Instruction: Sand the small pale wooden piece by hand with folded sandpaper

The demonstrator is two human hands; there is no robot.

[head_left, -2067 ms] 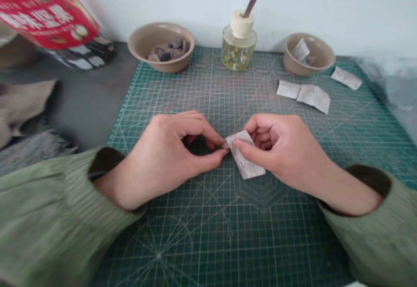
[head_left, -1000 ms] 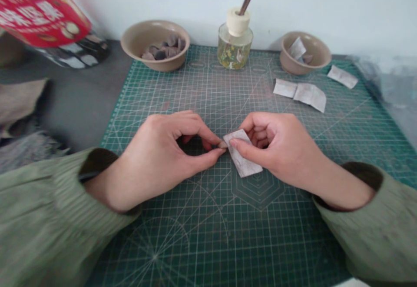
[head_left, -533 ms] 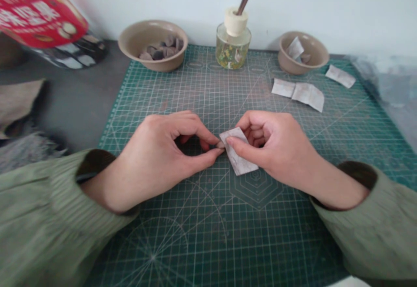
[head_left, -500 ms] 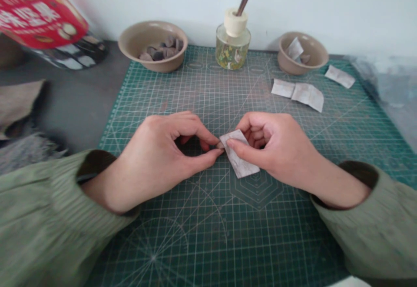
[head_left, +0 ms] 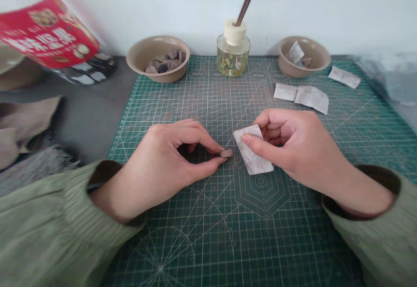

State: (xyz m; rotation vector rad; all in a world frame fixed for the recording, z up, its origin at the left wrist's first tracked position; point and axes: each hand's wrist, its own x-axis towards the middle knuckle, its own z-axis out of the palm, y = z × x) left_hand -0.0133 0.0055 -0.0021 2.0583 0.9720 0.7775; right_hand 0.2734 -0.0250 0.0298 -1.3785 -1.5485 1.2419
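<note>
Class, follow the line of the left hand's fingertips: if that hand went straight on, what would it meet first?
Most likely the pale sheet in the right hand; the small brownish piece held by the left hand would reach it first, though the depth is unclear.

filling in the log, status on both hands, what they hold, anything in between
Left hand pinching small brown piece. Right hand gripping pale sheet, apart from the piece. Only green mat showing between.

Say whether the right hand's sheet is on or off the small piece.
Off: green mat shows between the pale sheet in the right hand and the small piece pinched by the left hand.
</note>
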